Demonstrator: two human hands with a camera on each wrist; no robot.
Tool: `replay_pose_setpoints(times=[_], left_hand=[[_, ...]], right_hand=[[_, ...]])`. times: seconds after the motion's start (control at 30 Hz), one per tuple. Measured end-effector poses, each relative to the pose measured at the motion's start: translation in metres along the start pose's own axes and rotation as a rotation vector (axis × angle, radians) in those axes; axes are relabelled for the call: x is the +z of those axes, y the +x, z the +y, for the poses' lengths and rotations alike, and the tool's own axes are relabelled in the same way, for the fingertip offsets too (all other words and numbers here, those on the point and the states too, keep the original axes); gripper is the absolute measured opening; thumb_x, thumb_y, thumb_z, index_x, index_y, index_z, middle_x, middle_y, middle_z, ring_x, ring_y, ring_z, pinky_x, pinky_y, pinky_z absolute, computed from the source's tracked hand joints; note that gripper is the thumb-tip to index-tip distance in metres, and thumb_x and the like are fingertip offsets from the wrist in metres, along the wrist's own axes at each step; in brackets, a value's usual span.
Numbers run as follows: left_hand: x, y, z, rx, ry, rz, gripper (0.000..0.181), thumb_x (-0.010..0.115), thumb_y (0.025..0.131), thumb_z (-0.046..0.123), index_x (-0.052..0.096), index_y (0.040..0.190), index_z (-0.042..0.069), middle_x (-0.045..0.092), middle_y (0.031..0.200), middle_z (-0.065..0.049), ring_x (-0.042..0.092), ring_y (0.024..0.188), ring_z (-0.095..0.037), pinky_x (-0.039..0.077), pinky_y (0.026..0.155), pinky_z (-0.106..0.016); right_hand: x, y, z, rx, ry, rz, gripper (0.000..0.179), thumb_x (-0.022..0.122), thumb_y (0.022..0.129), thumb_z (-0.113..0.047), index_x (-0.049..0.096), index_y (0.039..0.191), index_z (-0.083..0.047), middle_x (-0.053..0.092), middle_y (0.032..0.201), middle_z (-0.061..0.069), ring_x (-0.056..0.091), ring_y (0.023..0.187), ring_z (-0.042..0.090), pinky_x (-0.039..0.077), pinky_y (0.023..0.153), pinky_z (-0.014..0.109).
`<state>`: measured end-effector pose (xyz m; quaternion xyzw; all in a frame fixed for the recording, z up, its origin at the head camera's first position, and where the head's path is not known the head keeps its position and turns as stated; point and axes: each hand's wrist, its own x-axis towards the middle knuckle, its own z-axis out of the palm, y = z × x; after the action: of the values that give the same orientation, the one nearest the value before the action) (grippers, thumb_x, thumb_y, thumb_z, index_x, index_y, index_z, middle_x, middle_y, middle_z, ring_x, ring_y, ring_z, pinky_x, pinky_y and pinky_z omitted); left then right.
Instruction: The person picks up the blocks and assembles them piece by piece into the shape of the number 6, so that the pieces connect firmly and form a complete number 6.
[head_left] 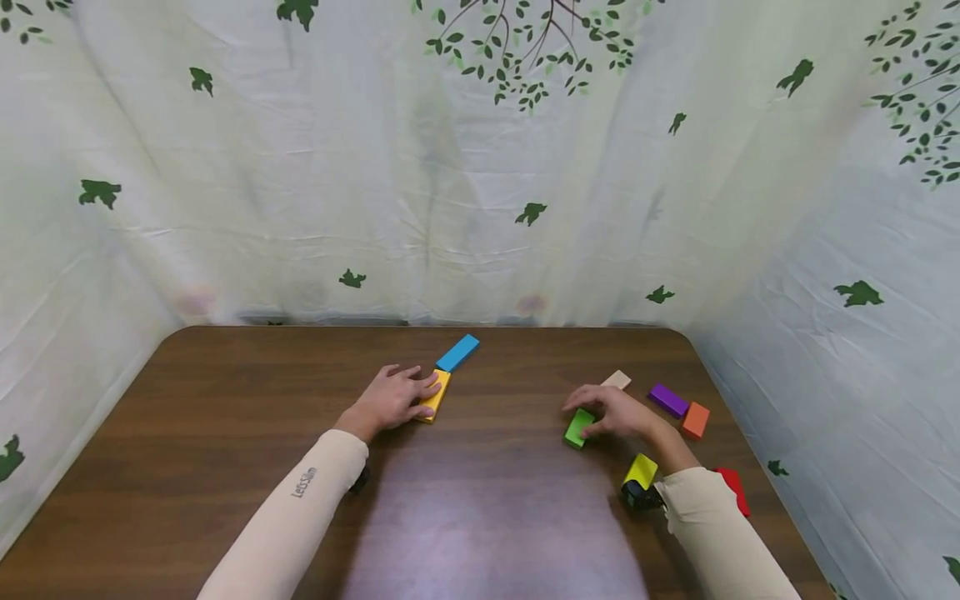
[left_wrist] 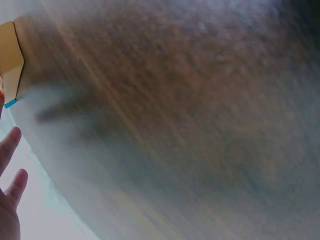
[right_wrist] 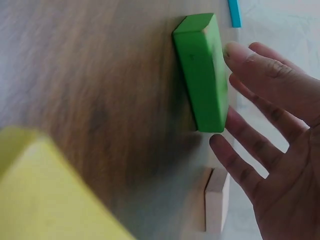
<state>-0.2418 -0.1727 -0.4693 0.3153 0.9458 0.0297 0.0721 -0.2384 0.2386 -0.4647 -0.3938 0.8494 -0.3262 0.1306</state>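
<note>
My left hand [head_left: 388, 400] lies over an orange-yellow block [head_left: 441, 392], with thumb and forefinger resting across its top. The block's left side is hidden under the hand. In the left wrist view, part of the orange-yellow block [left_wrist: 10, 50] shows at the left edge, with other fingers [left_wrist: 16, 187] spread apart. A blue block [head_left: 458, 352] lies end to end with the orange-yellow one. On the right, my right hand [head_left: 611, 410] is around a green block [head_left: 577, 429]. In the right wrist view, its loosely bent fingers and thumb are right beside the green block [right_wrist: 202, 80].
Past the right hand lies a pale wooden block [head_left: 617, 380]. Farther right are a purple block [head_left: 668, 400] and an orange block [head_left: 696, 420]. A yellow block [head_left: 641, 471] sits near the right wrist, and a red block [head_left: 735, 490] is partly behind the sleeve.
</note>
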Motion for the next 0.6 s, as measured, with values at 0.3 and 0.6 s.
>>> replay_pose_setpoints(times=[0.3,0.6], left_hand=[[0.003,-0.001,0.001,-0.005,-0.011,-0.014,0.056,0.060,0.092,0.042,0.051,0.141,0.016,0.046,0.147,-0.004,0.040,0.134,-0.038,0.027,0.106,-0.060],[0.001,0.001,-0.001,-0.008,0.001,-0.014,0.058,0.061,0.091,0.043,0.050,0.141,0.016,0.045,0.147,-0.004,0.040,0.135,-0.037,0.026,0.107,-0.060]], right_hand=[[0.003,-0.010,0.004,0.026,-0.010,-0.023,0.040,0.080,0.078,-0.008,0.067,0.115,0.001,0.062,0.120,0.017,0.057,0.112,0.035,0.046,0.096,0.041],[0.002,-0.012,0.007,0.019,-0.028,-0.015,0.033,0.075,0.080,0.001,0.069,0.112,0.000,0.064,0.116,0.014,0.059,0.108,0.032,0.048,0.093,0.040]])
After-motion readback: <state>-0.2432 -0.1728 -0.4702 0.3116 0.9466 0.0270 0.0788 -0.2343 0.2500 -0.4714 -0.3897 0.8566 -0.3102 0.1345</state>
